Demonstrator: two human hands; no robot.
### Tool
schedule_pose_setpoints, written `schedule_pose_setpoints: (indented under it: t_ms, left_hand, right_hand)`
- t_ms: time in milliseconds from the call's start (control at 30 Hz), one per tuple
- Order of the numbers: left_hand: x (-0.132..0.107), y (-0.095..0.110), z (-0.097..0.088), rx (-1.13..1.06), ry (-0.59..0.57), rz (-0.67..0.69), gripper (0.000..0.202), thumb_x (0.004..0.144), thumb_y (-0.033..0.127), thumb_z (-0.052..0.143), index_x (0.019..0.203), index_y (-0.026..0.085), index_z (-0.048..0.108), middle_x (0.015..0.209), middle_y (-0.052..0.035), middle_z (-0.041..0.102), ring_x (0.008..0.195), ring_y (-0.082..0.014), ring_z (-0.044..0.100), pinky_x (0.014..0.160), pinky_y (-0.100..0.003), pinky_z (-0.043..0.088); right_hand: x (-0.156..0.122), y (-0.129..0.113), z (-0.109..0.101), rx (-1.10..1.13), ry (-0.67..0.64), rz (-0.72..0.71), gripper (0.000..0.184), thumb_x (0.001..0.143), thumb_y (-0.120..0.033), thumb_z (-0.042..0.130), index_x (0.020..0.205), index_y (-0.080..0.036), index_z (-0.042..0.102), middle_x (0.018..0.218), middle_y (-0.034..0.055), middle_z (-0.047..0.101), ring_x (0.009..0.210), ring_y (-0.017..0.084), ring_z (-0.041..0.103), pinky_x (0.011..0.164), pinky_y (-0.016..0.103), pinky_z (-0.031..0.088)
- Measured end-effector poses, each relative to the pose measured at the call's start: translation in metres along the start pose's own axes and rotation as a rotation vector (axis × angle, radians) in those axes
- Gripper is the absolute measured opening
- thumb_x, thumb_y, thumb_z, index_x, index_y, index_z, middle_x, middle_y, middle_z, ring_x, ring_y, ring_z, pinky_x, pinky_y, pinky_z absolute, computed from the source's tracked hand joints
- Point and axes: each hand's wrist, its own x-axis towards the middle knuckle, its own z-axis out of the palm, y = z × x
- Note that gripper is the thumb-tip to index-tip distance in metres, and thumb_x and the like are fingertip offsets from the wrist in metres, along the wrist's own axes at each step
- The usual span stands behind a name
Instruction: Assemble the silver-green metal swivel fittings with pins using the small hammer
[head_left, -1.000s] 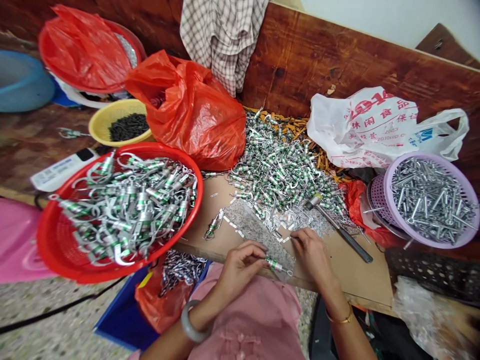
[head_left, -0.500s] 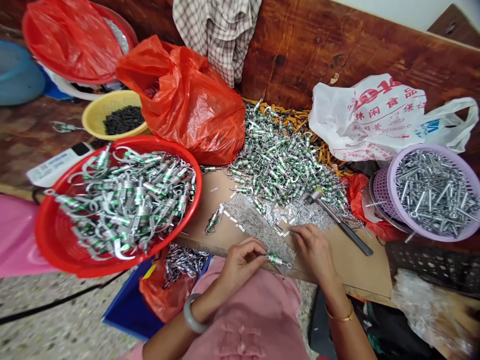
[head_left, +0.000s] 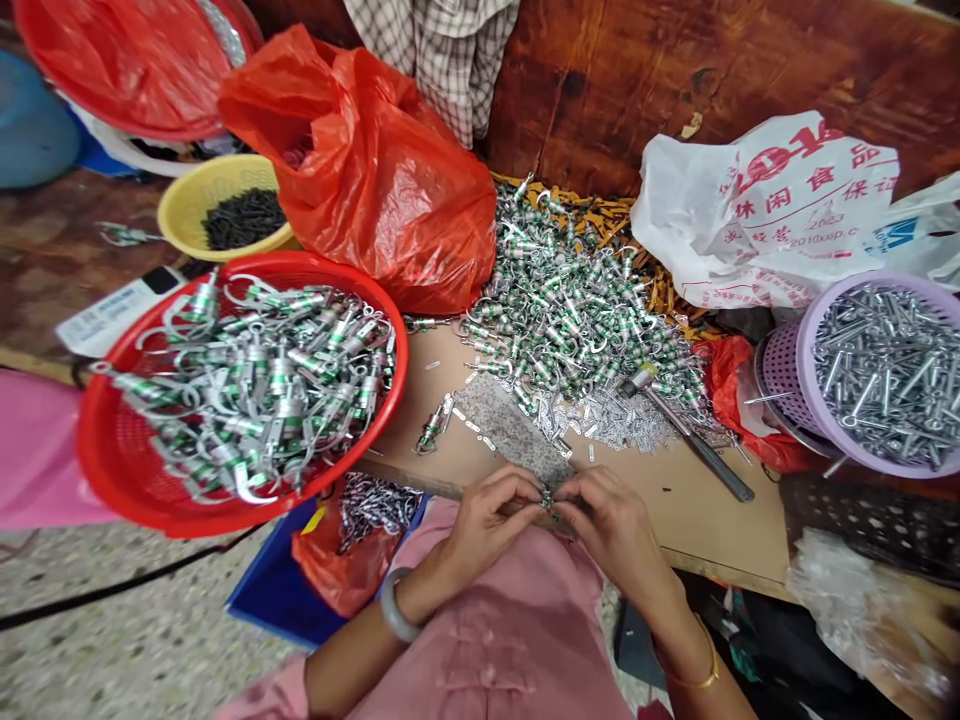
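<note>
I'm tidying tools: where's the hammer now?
In the head view, the hammer lies mostly on cardboard right of centre, between the right hand and the purple basket.

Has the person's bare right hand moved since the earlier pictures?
Yes: against the grey speckled slab, the bare right hand has moved left, from the slab's right edge to its near end, beside the left hand.
</note>
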Motion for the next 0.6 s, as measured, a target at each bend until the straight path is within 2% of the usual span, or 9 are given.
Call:
schedule_pose_setpoints:
  t_ms: [233,333,467,533,600]
  left_hand:
    - [-0.002,-0.003,-0.001,0.012,-0.024,0.086,0.009,0.09,0.013,0.069,0.092,0.018,0.074,0.089,-0.0067,0.073,0.081,-0.0165,0.07,0.072,-0.025,0.054]
    - [-0.003,-0.006,0.002,-0.019,0.062,0.08,0.008,0.089,0.014,0.07,0.089,0.02,0.076,0.089,-0.006,0.073,0.083,-0.0167,0.069,0.074,-0.026,0.054]
    - [-0.004,-0.007,0.005,-0.047,0.184,-0.04,0.006,0.086,0.015,0.074,0.082,0.02,0.074,0.086,-0.0042,0.072,0.084,-0.0176,0.068,0.075,-0.028,0.053]
    - [-0.003,-0.005,0.004,-0.008,0.17,-0.059,0.008,0.085,0.013,0.072,0.082,0.02,0.071,0.085,-0.0036,0.072,0.082,-0.0176,0.067,0.074,-0.028,0.052]
    - [0.0,-0.002,0.0,0.088,0.111,-0.004,0.009,0.085,0.011,0.07,0.083,0.02,0.07,0.086,-0.004,0.071,0.087,-0.0191,0.065,0.079,-0.031,0.051]
  right_hand:
    - [-0.002,-0.002,0.004,0.038,-0.04,-0.083,0.009,0.1,-0.025,0.06,0.093,-0.022,0.064,0.083,0.0027,0.067,0.081,0.019,0.062,0.071,0.031,0.048]
    - [-0.004,-0.002,0.005,0.076,-0.026,-0.058,0.005,0.099,-0.025,0.061,0.099,-0.023,0.066,0.09,0.0041,0.068,0.087,0.02,0.063,0.076,0.032,0.05]
    - [-0.011,-0.004,0.011,0.152,-0.002,0.034,0.015,0.098,-0.025,0.062,0.112,-0.023,0.062,0.103,0.0063,0.067,0.094,0.02,0.065,0.08,0.031,0.053]
    - [-0.013,-0.003,0.014,0.166,0.016,0.049,0.013,0.098,-0.023,0.061,0.111,-0.023,0.061,0.101,0.0057,0.066,0.093,0.019,0.065,0.079,0.03,0.053]
    - [-0.015,-0.001,0.015,0.16,0.021,0.049,0.012,0.098,-0.023,0.061,0.11,-0.024,0.062,0.1,0.0055,0.066,0.093,0.019,0.065,0.08,0.03,0.053]
